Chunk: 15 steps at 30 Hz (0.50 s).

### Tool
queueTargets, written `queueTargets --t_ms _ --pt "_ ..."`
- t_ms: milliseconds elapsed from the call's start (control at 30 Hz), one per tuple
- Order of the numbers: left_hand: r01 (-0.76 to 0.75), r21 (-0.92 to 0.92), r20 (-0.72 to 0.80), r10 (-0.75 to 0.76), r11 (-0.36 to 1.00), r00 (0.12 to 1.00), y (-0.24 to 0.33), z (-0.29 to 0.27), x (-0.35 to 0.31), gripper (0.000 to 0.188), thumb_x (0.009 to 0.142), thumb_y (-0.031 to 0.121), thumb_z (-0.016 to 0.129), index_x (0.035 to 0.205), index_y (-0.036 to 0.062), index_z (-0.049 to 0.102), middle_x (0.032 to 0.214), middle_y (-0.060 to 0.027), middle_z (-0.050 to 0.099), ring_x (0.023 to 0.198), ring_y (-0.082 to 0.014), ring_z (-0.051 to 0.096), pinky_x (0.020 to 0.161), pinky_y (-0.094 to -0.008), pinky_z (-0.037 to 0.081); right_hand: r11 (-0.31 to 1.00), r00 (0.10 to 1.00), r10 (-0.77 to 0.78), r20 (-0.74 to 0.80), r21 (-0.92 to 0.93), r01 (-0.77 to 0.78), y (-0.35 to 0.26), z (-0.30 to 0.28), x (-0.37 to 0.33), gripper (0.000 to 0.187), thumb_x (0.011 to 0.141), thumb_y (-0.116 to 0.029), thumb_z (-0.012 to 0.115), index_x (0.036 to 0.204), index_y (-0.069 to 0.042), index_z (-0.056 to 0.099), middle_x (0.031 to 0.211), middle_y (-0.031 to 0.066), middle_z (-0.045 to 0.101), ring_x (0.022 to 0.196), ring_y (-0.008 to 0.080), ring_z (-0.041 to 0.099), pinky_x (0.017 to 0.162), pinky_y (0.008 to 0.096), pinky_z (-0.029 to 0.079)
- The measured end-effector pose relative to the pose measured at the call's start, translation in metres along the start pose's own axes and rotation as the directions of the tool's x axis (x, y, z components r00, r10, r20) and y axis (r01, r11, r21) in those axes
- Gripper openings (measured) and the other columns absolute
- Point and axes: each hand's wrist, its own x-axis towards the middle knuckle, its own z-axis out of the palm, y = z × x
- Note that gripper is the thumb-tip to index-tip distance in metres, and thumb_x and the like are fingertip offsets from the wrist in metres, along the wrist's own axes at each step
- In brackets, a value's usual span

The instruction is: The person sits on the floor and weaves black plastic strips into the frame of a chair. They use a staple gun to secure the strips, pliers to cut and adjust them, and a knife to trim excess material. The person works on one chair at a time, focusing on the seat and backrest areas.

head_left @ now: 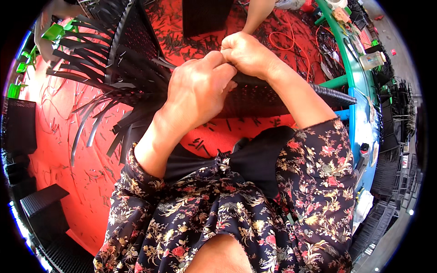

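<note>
Woven black panel [259, 98], looks like flat plastic weave, sat right under the person's hands, in the upper middle of the view, with its ridged rim [334, 94] running off to the right. Loose black strips [91, 63] fanned out from the side on the left, next to a taller woven wall [136, 38]; couldn't tell if that was all one piece.

Biggest worry, imo: those tails were long and crowded, so one could've snagged or crossed the wrong neighbour. A weak pinch might've let the weave go slack, and a hard tug could've kinked a strip or skewed the edge.

As for the hands, left hand [200, 88] was curled in tight, back up, and right hand [246, 52] was bunched up just beside it, fingers folded too. Fingertips met over the panel, but whatever was pinched there was hidden, so can't say.

Further out, red floor covering [82, 182] was littered with dark scraps, another person's forearm [258, 13] came in up top, and a blue tabletop [364, 118] stood off to the right.
</note>
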Motion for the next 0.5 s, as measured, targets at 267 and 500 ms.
queueTargets --t_ms 267,500 --pt "0.023 -0.028 0.059 -0.021 0.999 0.998 -0.009 0.010 0.009 0.018 0.068 0.004 0.069 0.085 0.0000 0.063 0.086 -0.0114 0.062 0.074 -0.0319 0.062 0.063 -0.0367 0.050 0.949 0.865 -0.306 -0.397 -0.203 0.242 0.010 -0.005 -0.016 0.025 0.085 -0.026 0.055 0.092 -0.003 0.064 0.084 0.0206 0.064 0.085 0.0356 0.062 0.073 0.0420 0.049" --pt "0.084 -0.042 0.155 -0.076 0.996 0.985 -0.011 0.007 0.013 0.016 0.073 0.006 0.067 0.086 -0.0014 0.063 0.084 -0.0140 0.062 0.079 -0.0333 0.061 0.067 -0.0368 0.049 0.785 0.701 -0.479 -0.528 -0.616 0.072 0.084 -0.039 -0.124 0.061 0.069 -0.039 0.073 0.116 -0.005 0.053 0.106 0.0093 0.059 0.103 0.0279 0.055 0.088 0.0422 0.040"
